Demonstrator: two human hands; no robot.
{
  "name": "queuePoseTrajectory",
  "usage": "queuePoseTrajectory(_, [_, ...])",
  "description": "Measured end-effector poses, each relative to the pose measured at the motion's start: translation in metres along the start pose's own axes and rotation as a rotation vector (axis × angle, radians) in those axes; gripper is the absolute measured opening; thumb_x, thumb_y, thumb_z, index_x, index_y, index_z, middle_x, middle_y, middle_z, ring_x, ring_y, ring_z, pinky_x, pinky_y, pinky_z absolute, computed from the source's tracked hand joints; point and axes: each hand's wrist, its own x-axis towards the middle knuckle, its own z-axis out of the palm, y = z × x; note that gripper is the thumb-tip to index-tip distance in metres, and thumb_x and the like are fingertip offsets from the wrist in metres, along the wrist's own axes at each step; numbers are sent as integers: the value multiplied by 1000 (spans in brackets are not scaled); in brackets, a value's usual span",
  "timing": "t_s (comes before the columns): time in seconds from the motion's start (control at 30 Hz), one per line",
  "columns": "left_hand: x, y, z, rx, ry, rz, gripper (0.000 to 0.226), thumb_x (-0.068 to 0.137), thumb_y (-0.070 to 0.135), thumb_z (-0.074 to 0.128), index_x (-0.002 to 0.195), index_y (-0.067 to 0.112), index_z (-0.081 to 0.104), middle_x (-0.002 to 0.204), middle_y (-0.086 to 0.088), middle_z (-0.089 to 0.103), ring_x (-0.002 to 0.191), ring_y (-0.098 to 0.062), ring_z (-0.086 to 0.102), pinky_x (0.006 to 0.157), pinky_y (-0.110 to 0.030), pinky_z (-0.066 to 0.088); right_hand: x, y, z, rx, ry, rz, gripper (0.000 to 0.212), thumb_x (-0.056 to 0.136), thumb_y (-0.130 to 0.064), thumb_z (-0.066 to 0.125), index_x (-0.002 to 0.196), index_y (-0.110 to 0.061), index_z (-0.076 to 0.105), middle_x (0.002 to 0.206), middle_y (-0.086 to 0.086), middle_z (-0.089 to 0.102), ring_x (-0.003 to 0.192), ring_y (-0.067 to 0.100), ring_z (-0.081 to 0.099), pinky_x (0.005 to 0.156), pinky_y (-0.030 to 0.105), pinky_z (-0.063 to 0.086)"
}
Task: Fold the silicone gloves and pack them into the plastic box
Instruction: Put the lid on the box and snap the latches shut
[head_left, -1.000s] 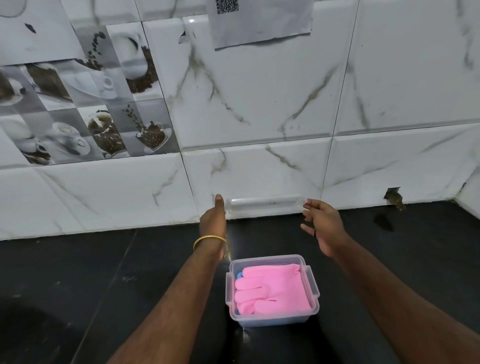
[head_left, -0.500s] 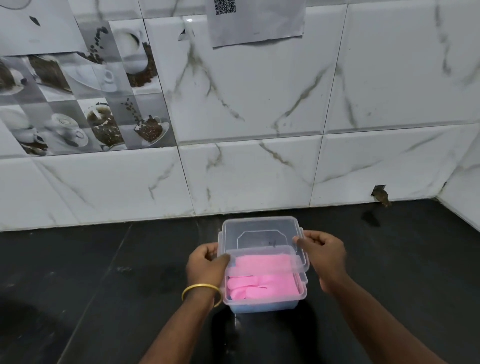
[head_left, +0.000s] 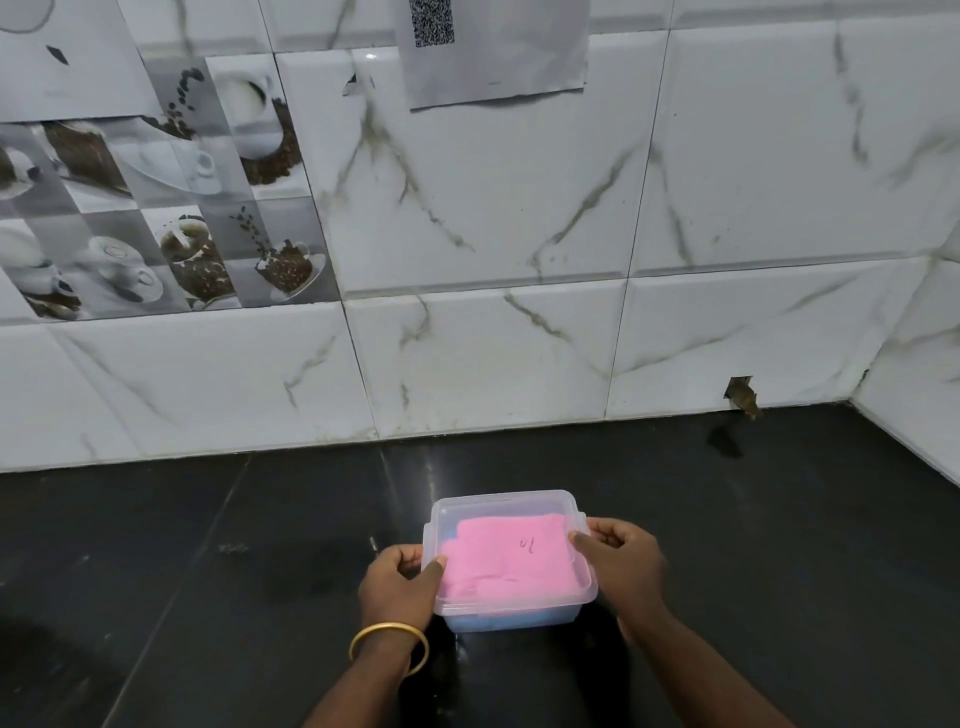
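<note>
Both hands, left hand (head_left: 397, 582) and right hand (head_left: 621, 564), have fingers clasping the box (head_left: 511, 613) sides on the worktop (head_left: 208, 597), lid (head_left: 506, 506) over pink gloves (head_left: 506, 558). Uneven pressing could leave the lid unlatched over bulging silicone.

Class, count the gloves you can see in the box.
2: a pink glove on top under the lid, a blue glove showing beneath it. More may be hidden.

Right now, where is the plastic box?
In the head view, the plastic box sits low and center on the black counter, lid on, between the left hand and right hand.
</note>
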Motion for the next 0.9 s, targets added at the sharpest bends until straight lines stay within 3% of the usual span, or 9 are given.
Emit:
queuePoseTrajectory(0.13, [10, 7, 4, 9, 3, 9, 13, 76, 15, 79, 80, 19, 67, 80, 3, 72, 75, -13, 68, 59, -22, 52, 4, -4, 8, 1, 4, -22, 25, 79, -20, 80, 102, -17, 73, 90, -6, 73, 82, 9, 68, 66, 29, 60])
queuePoseTrajectory(0.3, [28, 14, 4, 23, -7, -4, 14, 77, 14, 79, 83, 15, 66, 83, -1, 71, 77, -17, 68, 66, -30, 56, 10, -16, 18, 0, -15, -63, 22, 79, -20, 80, 99, -17, 72, 86, -10, 70, 77, 0, 64, 54, 10, 45])
queuePoseTrajectory(0.47, [37, 14, 4, 4, -8, -18, 16, 79, 13, 77, 88, 13, 64, 90, -5, 71, 82, -20, 67, 62, -24, 52, 18, -24, 27, -68, -54, -114, 21, 82, -21, 76, 101, -15, 71, 91, -6, 70, 80, 2, 62, 64, 19, 51])
queuePoseTrajectory(0.6, [39, 18, 2, 175, -50, 62, 36, 85, 18, 70, 118, 7, 59, 115, -11, 67, 98, -23, 62, 77, -29, 52, 18, -28, 32, -200, -87, -209, 17, 87, -17, 68, 103, -13, 68, 106, 5, 69, 87, 10, 62, 78, 29, 55])
queuePoseTrajectory(0.63, [39, 18, 3, 332, -56, 145, 43, 89, 24, 65, 126, 6, 54, 128, -15, 60, 112, -27, 57, 90, -35, 50, 18, -28, 34, -281, -96, -278, 22, 88, -18, 65, 110, -14, 65, 115, 7, 65, 94, 11, 60, 85, 29, 52])
queuePoseTrajectory(0.7, [35, 20, 8, 661, -61, 327, 62, 93, 43, 51, 145, 12, 36, 156, -17, 25, 142, -33, 26, 113, -43, 32, 15, -30, 42, -519, -115, -434, 43, 91, -29, 59, 132, -18, 53, 137, 6, 51, 119, 19, 53, 103, 33, 42])
queuePoseTrajectory(0.77, [35, 23, 15, 839, -99, 468, 72, 94, 57, 34, 153, 19, 17, 164, -8, -3, 150, -30, 1, 117, -43, 23, 13, -37, 56, -763, -147, -561, 60, 94, -44, 48, 148, -22, 36, 155, 5, 35, 143, 25, 31, 118, 39, 24])
queuePoseTrajectory(0.83, [40, 27, 22, 955, -189, 547, 75, 94, 61, 22, 154, 20, 8, 163, -3, -12, 150, -29, -8, 118, -44, 19, 12, -44, 69, -906, -217, -643, 64, 96, -54, 38, 153, -28, 25, 162, 3, 21, 151, 24, 13, 121, 44, 9])
queuePoseTrajectory(0.9, [48, 26, 27, 1041, -284, 556, 77, 94, 62, 16, 155, 17, 4, 163, -2, -13, 149, -29, -12, 119, -47, 14, 14, -47, 78, -998, -311, -694, 63, 97, -55, 32, 154, -31, 20, 164, 1, 14, 152, 25, 6, 121, 46, 5])
